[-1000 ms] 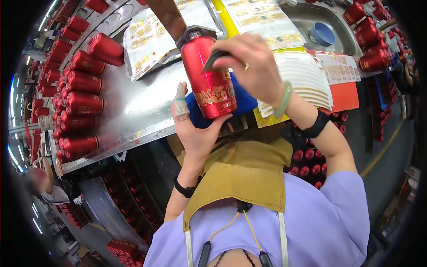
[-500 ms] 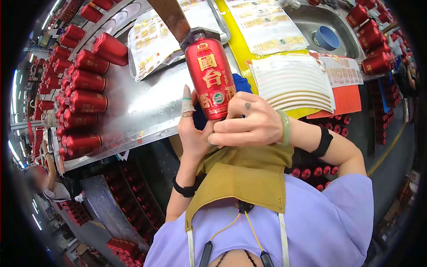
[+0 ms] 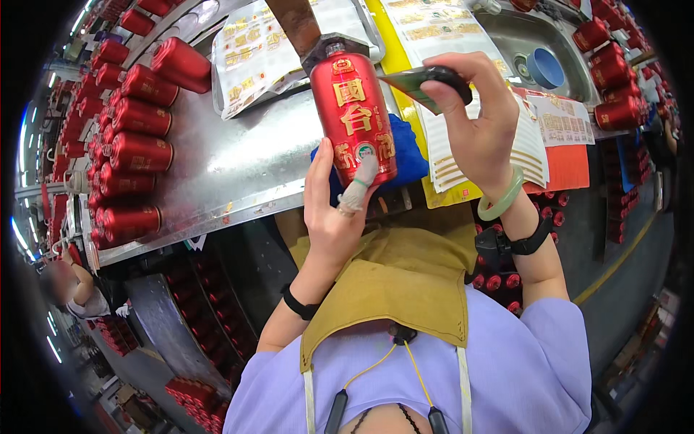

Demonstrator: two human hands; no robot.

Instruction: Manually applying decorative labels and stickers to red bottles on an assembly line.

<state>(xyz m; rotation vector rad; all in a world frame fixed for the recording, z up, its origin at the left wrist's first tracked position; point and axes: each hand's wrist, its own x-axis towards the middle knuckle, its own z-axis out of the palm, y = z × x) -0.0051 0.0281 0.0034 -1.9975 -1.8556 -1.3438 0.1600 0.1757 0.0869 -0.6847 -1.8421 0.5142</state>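
A red bottle with gold raised lettering and a small round green-and-white sticker lies with its neck toward a dark metal holder. My left hand grips its base, fingers along the left side; the cloth-wrapped thumb presses on the front near the sticker. To the right of the bottle, my right hand is closed on a flat scraper with a black rounded grip and a greenish blade. The blade's tip points at the bottle's upper right side; whether it touches is unclear. A blue cloth lies beneath the bottle.
Several red bottles are stacked along the left of the metal bench. Sticker sheets lie behind, and white strips on a yellow sheet at right. A sink holds a blue bowl.
My right hand has lifted from the bottle's base to the upper right, and the scraper now shows in it. My left thumb has moved onto the bottle's lower front.
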